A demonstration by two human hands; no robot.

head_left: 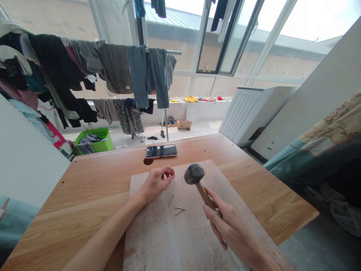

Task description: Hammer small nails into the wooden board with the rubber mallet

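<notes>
My right hand [225, 220] is wrapped round the wooden handle of a rubber mallet [194, 174]. Its dark, rounded head is raised over a worn, pale wooden board [158, 244]. To the left of the mallet head, my left hand [158, 182] rests over the board with thumb and fingertips pinched together. Whatever is between those fingertips is too small to make out. Two loose nails [179, 211] lie close together on the board between my hands. A thin nail [170, 200] is nearer my left hand, and small upright pieces show near the mallet head.
Beneath the board is a wooden table [93, 188], with a phone [161, 151] and a round hole at its far side. Beyond are hanging clothes [118, 71], a green tub [94, 141] and a white ribbed cabinet [242, 113]. A patterned curtain [324, 135] hangs at right.
</notes>
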